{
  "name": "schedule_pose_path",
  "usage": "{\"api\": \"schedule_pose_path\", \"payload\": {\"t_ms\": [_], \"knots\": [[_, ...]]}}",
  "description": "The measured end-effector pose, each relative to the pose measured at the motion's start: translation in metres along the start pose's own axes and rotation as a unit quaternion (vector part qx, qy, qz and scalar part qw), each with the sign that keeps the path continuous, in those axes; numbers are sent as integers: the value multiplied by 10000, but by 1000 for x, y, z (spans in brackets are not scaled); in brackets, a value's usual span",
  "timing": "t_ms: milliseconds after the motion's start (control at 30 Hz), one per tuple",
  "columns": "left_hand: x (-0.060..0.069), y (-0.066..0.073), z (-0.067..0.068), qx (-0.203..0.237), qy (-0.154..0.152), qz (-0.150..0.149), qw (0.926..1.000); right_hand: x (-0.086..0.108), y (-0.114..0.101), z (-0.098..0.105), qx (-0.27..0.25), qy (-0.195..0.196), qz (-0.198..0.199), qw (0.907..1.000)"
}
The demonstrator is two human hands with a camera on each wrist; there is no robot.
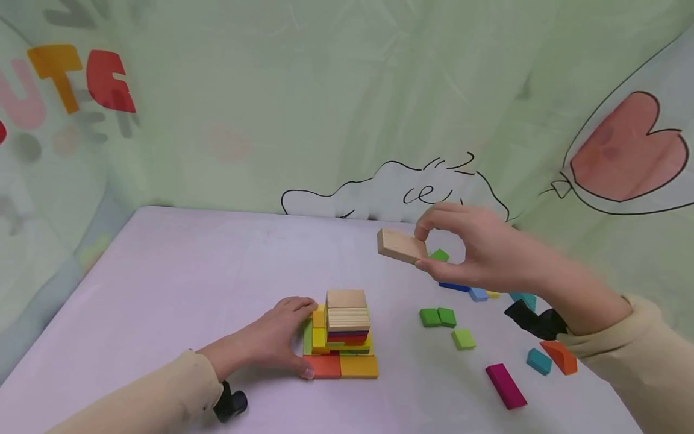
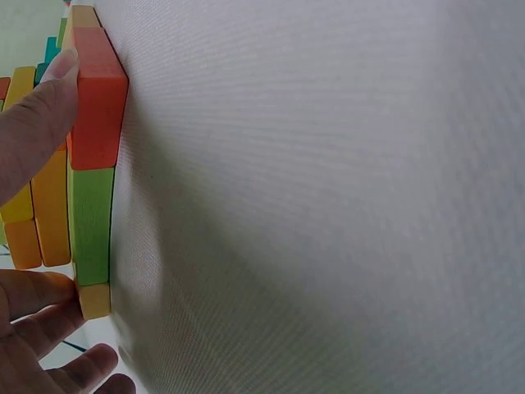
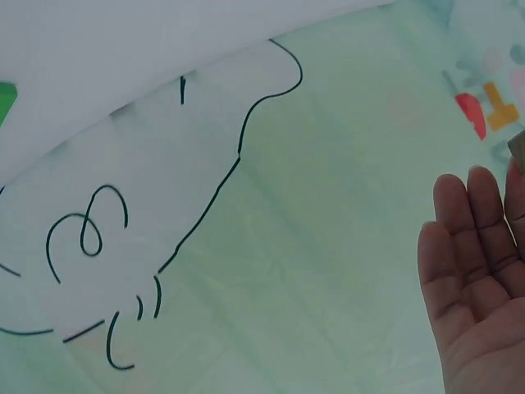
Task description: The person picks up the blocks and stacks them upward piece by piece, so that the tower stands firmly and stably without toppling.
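Note:
Above the table's far right, my right hand (image 1: 490, 250) pinches a plain wooden block (image 1: 398, 246) between thumb and fingertips. Only a corner of that block (image 3: 517, 152) shows in the right wrist view, beside my fingers. My left hand (image 1: 273, 334) holds the left side of a stepped block stack (image 1: 348, 319), thumb at the near corner and fingers at the far one. In the left wrist view the thumb lies against a red-orange block (image 2: 100, 107), with a green block (image 2: 92, 226) farther along the bottom layer. Plain wooden blocks top the stack, over coloured layers.
Loose blocks lie to the right: two dark green ones (image 1: 438, 317), a light green (image 1: 463, 339), a magenta (image 1: 506, 386), a teal (image 1: 539, 361) and an orange (image 1: 559, 357). Blue blocks (image 1: 454, 286) lie partly behind my right hand. A printed curtain (image 1: 260, 108) hangs behind the table.

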State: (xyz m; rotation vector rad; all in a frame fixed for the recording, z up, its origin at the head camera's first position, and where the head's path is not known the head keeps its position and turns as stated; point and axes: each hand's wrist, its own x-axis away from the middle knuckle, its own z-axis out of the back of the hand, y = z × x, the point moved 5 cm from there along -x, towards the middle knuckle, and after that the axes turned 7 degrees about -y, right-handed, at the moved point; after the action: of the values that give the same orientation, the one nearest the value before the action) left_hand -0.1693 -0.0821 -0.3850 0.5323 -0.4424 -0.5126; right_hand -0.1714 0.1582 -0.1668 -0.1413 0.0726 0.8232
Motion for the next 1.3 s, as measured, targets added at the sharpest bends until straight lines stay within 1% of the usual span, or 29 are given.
{"api": "schedule_pose_path", "payload": {"t_ms": [100, 167, 267, 333, 467, 600, 667, 800, 933, 1300], "knots": [[0, -1, 0, 1, 12, 14, 10000, -8, -2, -9, -35, -26, -150, 9999], [0, -2, 0, 15, 2, 39, 10000, -13, -2, -16, -80, -139, -357, 9992], [0, -2, 0, 45, -23, 50, 10000, -22, -2, -33, -101, -311, -415, 9986], [-1, -1, 0, 53, -48, 44, 10000, -26, -4, -47, -132, -436, -287, 9985], [-1, -1, 0, 15, -57, 32, 10000, -33, -8, -73, -70, -570, 96, 9983], [-1, -1, 1, -27, -65, 47, 10000, -36, -9, -91, 108, -714, 235, 9971], [-1, -1, 1, -34, -79, 55, 9999, -38, -9, -97, 161, -824, 228, 9962], [-1, -1, 1, -53, -91, 52, 9999, -42, -8, -106, 137, -1053, 127, 9943], [-2, -1, 0, -45, -91, 46, 9999, -45, -8, -110, 101, -1234, -24, 9923], [-1, -2, 0, -67, -76, 33, 9999, -46, -6, -112, 96, -1360, -210, 9904]]}}
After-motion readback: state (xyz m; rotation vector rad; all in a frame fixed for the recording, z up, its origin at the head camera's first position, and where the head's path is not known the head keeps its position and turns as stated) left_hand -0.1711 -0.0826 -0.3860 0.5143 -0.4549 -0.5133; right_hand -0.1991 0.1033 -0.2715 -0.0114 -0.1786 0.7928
